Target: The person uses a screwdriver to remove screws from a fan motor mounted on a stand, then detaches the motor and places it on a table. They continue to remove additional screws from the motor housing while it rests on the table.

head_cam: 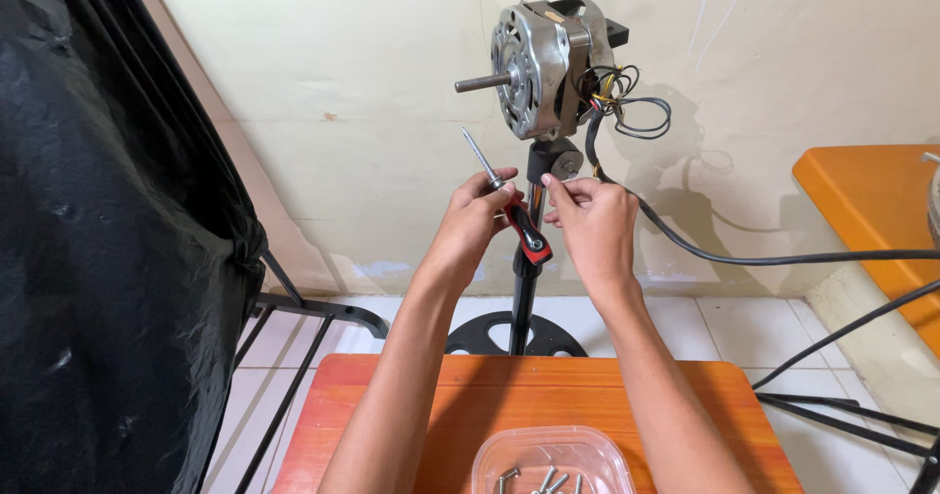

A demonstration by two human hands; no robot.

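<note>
Fingers point(499, 188) of the left hand point(475, 222) grip a screwdriver point(509, 200) while the right hand point(592, 222) pinches something unseen below a stripped fan motor point(539, 63), removed screws point(548, 479) in a tub point(490, 460) on the surface point(470, 396).

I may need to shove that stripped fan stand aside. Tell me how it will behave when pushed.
Probably top-heavy: the bare metal motor sits high on a thin pole over a round base, so a high push may tip it. The black cable trailing right looks floppy and might drag.
</note>
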